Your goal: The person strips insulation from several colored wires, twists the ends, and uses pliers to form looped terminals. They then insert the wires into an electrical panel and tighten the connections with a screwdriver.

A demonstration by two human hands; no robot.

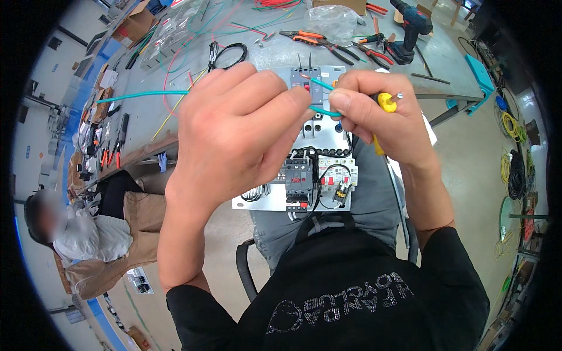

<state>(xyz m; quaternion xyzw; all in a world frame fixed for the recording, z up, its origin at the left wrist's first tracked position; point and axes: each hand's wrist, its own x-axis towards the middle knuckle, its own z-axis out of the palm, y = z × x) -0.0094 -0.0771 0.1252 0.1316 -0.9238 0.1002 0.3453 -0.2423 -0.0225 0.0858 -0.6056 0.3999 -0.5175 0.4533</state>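
Note:
A green wire (143, 93) runs through my closed left hand (240, 120) and on to my right hand (380, 114). Between thumb and fingers my right hand pinches the wire in a bend, and its bare copper end (305, 76) points up and left. A yellow-and-black screwdriver (387, 102) is also tucked in the right hand, its metal shank sticking out on the right. Beneath both hands, a metal mounting plate (266, 203) leans from my lap to the table edge. It carries a circuit breaker (317, 93), a dark contactor (300, 178) and small breakers with red switches (331, 180).
On the grey table (249, 55) lie orange-handled wire strippers (307, 38), several pliers, a cordless drill (408, 32), a clear plastic bag (333, 22) and a black cable coil (229, 55). Another person (93, 228) sits at the left. Wire coils (515, 126) hang at the right.

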